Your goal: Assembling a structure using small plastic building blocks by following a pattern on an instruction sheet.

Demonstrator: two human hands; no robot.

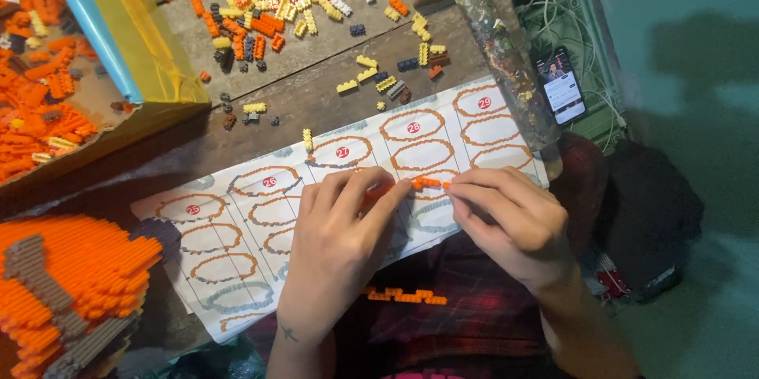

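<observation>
Both hands meet over a printed instruction sheet (261, 213) showing rings of oval brick layers. My left hand (340, 237) and my right hand (514, 217) pinch the two ends of a short row of small orange bricks (427, 183) between their fingertips, just above the sheet. Another strip of orange bricks (407, 297) lies on the red plaid cloth on my lap, below the hands.
Loose orange, yellow and dark bricks (269, 7) are scattered on the wooden table. A tray of orange bricks (39, 86) with a yellow-blue rim stands at far left. A built orange and grey brick model (63, 284) sits at lower left. A phone (560, 85) lies at right.
</observation>
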